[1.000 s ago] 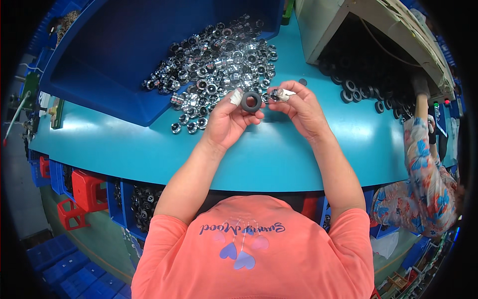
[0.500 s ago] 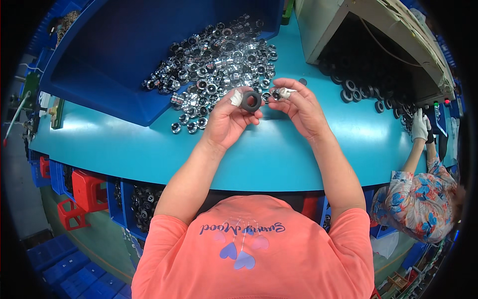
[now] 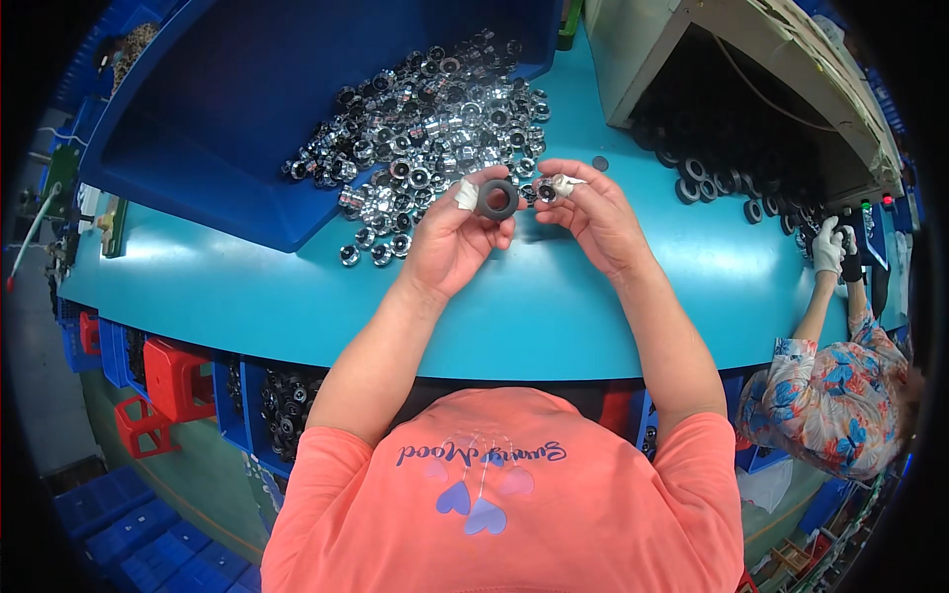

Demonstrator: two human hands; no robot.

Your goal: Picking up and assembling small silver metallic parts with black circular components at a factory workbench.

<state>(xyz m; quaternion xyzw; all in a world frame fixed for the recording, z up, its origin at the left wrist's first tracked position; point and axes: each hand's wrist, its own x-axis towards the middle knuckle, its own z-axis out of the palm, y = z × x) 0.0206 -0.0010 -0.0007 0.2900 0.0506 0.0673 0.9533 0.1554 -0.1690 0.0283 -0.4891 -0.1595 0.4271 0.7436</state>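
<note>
Between the thumb and fingers of my left hand (image 3: pixel 450 242) is a black rubber ring (image 3: pixel 497 200), its round hole facing up toward me. My right hand (image 3: pixel 600 222) pinches a small shiny chrome wheel hub (image 3: pixel 547 193) with a dark centre. White tape wraps a digit on each hand. Ring and hub are held close to each other, with a small gap between them. Just beyond my hands lies a heap of chrome wheel hubs (image 3: pixel 435 128), spilling from a big blue bin (image 3: pixel 247 183) onto the turquoise table (image 3: pixel 514 326).
At the right, black rubber rings (image 3: pixel 727 183) spill out of a pale box-like housing (image 3: pixel 647 59). A small dark disc (image 3: pixel 600 162) lies near my right fingers. A co-worker in a flowered shirt (image 3: pixel 830 405), wearing gloves, works at the far right. Red stools (image 3: pixel 178 376) stand at lower left.
The hub in my right hand has turned slightly and shows more of its face. My left hand with the ring has barely moved. The co-worker's gloved hands have shifted a little.
</note>
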